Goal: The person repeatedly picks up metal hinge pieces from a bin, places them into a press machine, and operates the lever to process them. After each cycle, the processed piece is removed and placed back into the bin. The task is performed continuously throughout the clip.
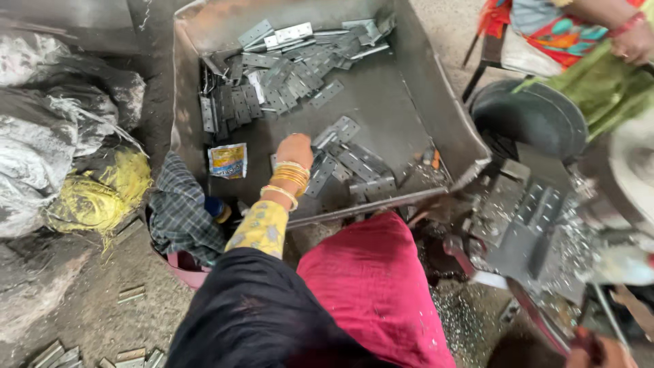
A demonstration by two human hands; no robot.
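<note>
Head view: looking straight down over a person's lap, draped in dark and magenta cloth, onto a workshop floor.
Tray: a big dented sheet-metal tray [415, 109], dull grey, walls sloping outward, rust showing at the far end.
Hinges: flat perforated steel hinges [286, 75], grey and slightly shiny, heaped at the tray's far end; a smaller loose pile [357, 167] lies near its front edge.
Left hand: the left hand [294, 148] reaches into the tray in a yellow patterned sleeve with gold bangles at the wrist; it rests down on the near pile, touching the hinges there. The fingers are hidden under the back of the hand, so I cannot tell whether they are spread or closed on a piece.
Right hand: the right hand [599, 353] shows only at the bottom right corner, fingers wrapped around a dark handle.
Packet: a small printed packet [227, 161] lies flat on the tray floor, left of the hand.
Cloth: a checked cloth [178, 211] hangs over the tray's near left corner.
Sacks: crumpled grey plastic sacks [48, 129] and a tangle of yellow string [102, 194] at left.
Another person: a hand in bright clothing [633, 42] at top right.
</note>
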